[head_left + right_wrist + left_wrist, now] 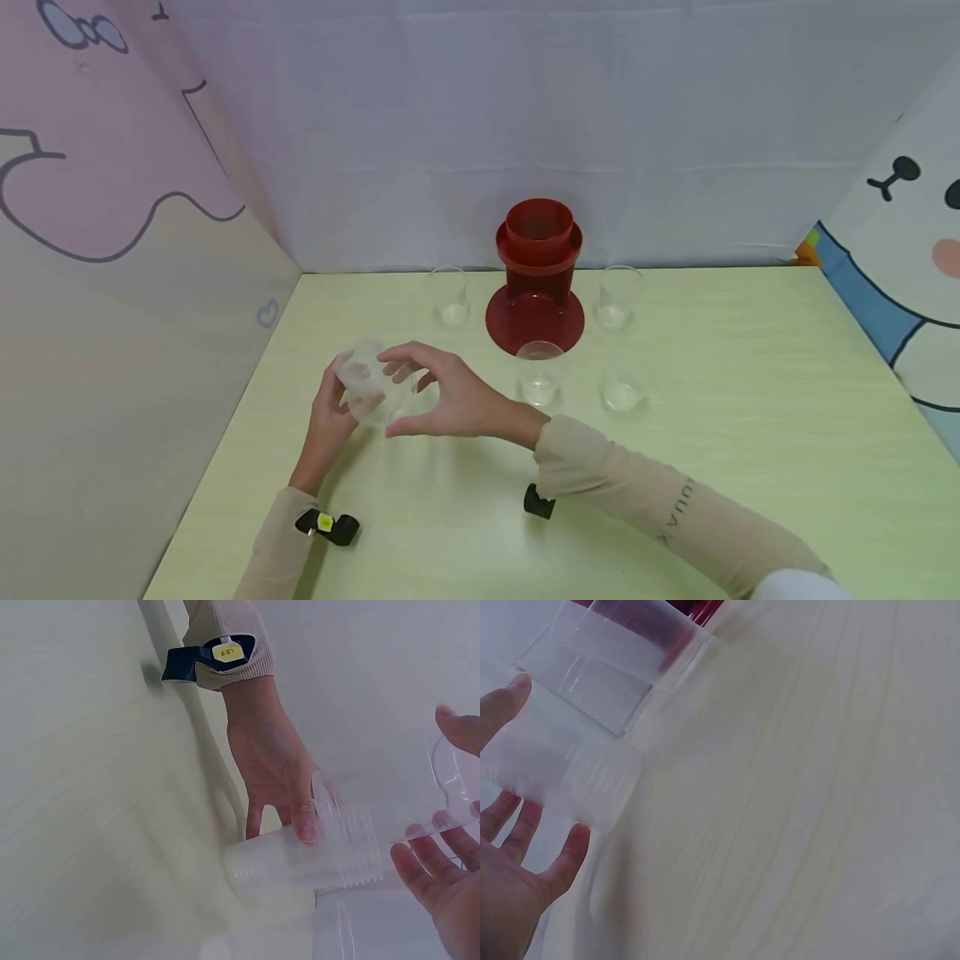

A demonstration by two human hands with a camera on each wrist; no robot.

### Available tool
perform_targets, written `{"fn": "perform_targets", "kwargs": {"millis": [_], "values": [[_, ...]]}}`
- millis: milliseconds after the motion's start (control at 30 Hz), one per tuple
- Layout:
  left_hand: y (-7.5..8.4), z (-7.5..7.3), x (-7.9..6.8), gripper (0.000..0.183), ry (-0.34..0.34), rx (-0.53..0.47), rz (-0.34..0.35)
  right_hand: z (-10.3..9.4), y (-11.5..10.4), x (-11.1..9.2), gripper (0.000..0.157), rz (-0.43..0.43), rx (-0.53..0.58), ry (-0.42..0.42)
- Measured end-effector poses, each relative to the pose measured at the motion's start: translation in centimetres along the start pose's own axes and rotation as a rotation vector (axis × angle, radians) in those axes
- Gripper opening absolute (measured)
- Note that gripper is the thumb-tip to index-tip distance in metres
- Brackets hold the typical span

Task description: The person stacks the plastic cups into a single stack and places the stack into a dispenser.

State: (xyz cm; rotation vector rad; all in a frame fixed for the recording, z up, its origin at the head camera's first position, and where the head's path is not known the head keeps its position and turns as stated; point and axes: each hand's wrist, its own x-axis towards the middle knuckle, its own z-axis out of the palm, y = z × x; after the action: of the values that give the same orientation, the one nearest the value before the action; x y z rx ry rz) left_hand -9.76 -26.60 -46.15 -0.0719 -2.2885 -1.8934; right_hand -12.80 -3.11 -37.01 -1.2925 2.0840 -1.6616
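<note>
A stack of clear plastic cups is held tilted above the left part of the table. My left hand grips the stack from the left, thumb on one side and fingers on the other, as the left wrist view shows on the cups. From the right, my right hand curves its thumb and fingers round the open end of a clear cup. Several close-set rims show along the stack in the right wrist view. How deep that cup sits in the others cannot be told.
Behind the hands stands a red plastic container on a round red base. Several clear cups stand around it, among them one in front, one at left and one at right. A white cloth hangs behind the table.
</note>
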Motion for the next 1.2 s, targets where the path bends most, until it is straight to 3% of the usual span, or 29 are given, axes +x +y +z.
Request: {"fn": "perform_targets", "kwargs": {"millis": [233,600,767,1100,1200], "values": [[0.4,0.0,-0.2,0.076,-0.03,0.019,0.071,-0.1,0.1,0.8,0.07,-0.006,-0.005,0.001],[0.8,0.0,-0.3,0.075,-0.027,0.037,-0.003,-0.2,0.5,2.0,0.068,0.001,-0.002,0.023],[1.0,0.1,-0.3,0.074,-0.029,0.037,-0.005,-0.2,0.5,2.6,0.069,0.016,0.01,0.031],[0.8,0.1,-0.2,0.076,-0.021,0.027,-0.011,-0.9,-2.7,3.0,0.066,0.04,0.04,0.026],[0.7,0.1,-0.2,0.075,-0.022,0.024,-0.008,-0.8,-2.3,3.3,0.066,0.037,0.033,0.03]]}}
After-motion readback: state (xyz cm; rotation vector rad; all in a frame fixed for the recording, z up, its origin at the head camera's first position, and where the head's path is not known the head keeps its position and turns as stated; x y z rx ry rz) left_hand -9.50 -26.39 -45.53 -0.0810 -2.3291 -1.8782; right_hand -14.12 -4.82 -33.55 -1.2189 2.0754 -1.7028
